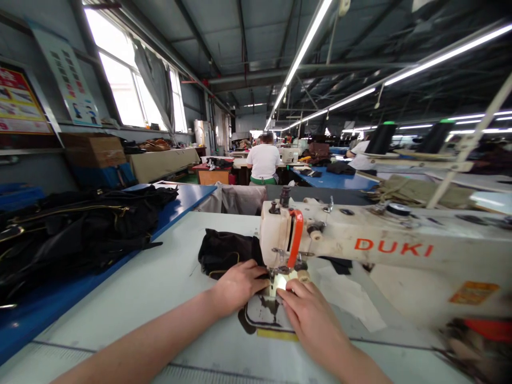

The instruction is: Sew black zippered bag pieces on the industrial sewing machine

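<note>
A black fabric piece [228, 250] with gold-coloured trim lies bunched on the pale table, left of the needle of the sewing machine [276, 234]. My left hand [240, 285] is on its near right edge, fingers pressed together, fingertips close to the presser foot. My right hand [310, 306] is just right of the needle. Its fingers are curled and bunched at a small, brightly lit pale patch [280, 281]; what they pinch, if anything, is hidden. Both hands are beside the metal needle plate [266, 313].
A white scrap [352, 298] lies under the machine arm. On the blue table [132, 258] at left are black garments or bags with gold zips [80, 224]. A person in a white shirt [264, 160] sits ahead. Black thread cones [380, 140] stand at right.
</note>
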`<state>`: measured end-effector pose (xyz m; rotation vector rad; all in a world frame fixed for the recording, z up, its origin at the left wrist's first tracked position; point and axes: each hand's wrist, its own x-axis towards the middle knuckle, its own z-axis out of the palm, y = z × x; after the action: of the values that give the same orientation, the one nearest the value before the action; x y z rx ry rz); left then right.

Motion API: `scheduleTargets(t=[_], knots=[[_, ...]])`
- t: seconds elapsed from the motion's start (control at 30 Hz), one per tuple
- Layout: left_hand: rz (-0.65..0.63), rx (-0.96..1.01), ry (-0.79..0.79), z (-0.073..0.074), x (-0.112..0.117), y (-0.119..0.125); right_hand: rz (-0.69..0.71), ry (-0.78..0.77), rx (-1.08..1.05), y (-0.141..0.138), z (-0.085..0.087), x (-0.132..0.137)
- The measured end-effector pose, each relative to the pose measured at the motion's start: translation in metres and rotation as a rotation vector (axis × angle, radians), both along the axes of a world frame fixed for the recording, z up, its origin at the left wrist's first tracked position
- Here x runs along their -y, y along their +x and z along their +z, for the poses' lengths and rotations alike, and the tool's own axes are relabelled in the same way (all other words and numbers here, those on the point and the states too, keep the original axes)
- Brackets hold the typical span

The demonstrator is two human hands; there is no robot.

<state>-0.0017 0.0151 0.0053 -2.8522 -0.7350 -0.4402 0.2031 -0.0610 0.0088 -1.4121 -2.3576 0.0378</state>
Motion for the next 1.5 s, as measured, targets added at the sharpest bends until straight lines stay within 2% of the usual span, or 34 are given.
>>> scheduleTargets(t=[0.4, 0.67, 0.8, 0.93, 1.0, 1.07, 1.13, 1.23, 1.3, 1.37, 1.43, 1.5], knots=[[0.017, 0.048, 0.003, -0.003, -0.004, 0.0, -0.001, 0.019, -0.048, 0.007, -0.003, -0.001], [0.03, 0.041, -0.021, 0.0, -0.004, 0.001, 0.009, 0.038, -0.038, 0.008, -0.005, -0.004], [0.024, 0.045, -0.098, 0.011, 0.006, -0.015, 0.058, 0.068, -0.071, 0.013, -0.012, -0.004], [-0.046, 0.166, -0.29, 0.04, 0.042, -0.038, 0.152, 0.088, -0.156, 0.002, -0.013, 0.003], [-0.073, 0.279, -0.432, 0.061, 0.067, -0.045, 0.222, 0.021, -0.238, -0.014, -0.004, 0.011], [-0.036, 0.397, -0.563, 0.082, 0.089, -0.049, 0.282, -0.139, -0.366, -0.033, 0.013, 0.021], [0.098, 0.513, -0.627, 0.1, 0.105, -0.058, 0.239, -0.334, -0.525, -0.049, 0.03, 0.029], [0.342, 0.665, -0.574, 0.119, 0.117, -0.085, 0.099, -0.51, -0.827, -0.063, 0.044, 0.037], [0.479, 0.704, -0.55, 0.123, 0.121, -0.109, 0.038, -0.58, -1.015, -0.066, 0.044, 0.043], [0.56, 0.72, -0.636, 0.12, 0.123, -0.132, -0.018, -0.645, -1.162, -0.067, 0.041, 0.048], [0.527, 0.769, -0.88, 0.112, 0.124, -0.148, -0.088, -0.694, -1.283, -0.069, 0.039, 0.053], [0.418, 0.877, -1.134, 0.1, 0.126, -0.156, -0.133, -0.748, -1.37, -0.068, 0.039, 0.057]])
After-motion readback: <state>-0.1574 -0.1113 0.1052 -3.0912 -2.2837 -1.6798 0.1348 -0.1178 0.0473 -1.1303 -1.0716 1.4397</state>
